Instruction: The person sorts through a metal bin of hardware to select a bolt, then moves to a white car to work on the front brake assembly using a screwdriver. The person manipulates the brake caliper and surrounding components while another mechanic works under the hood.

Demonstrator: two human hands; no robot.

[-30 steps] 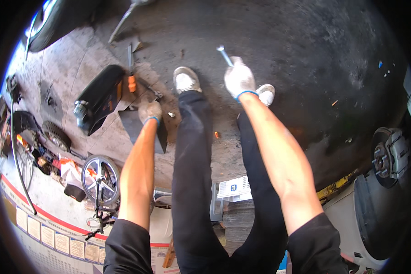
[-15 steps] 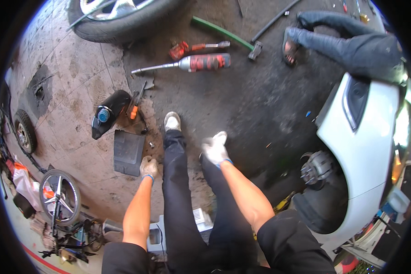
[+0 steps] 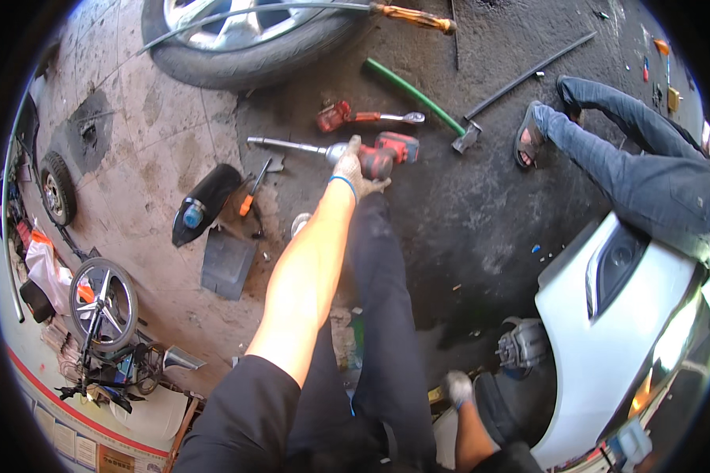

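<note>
My gloved left hand (image 3: 349, 169) is closed around the body of a red and grey cordless impact wrench (image 3: 379, 163), which lies over the dark floor with its long metal extension (image 3: 288, 146) pointing left. Low in the view, my gloved right hand (image 3: 459, 388) is beside the wheel opening of a white car (image 3: 584, 363); its fingers are too small and unclear to read. Just beyond the wrench lie a red power tool (image 3: 335, 116) and a ratchet (image 3: 386, 117). A hammer with a green handle (image 3: 412, 94) rests to their right.
A large wheel (image 3: 260, 55) lies at the top, a pry bar with an amber handle (image 3: 414, 16) across it. Left are a black container (image 3: 213, 197), an orange screwdriver (image 3: 248, 201) and a dark flat panel (image 3: 227, 264). Another person's legs (image 3: 607, 142) stretch out at right, near the exposed hub (image 3: 521, 344).
My left hand has moved from beside the dark panel up to the impact wrench and grasped it. My right hand has gone from near my knee down to the wheel opening.
</note>
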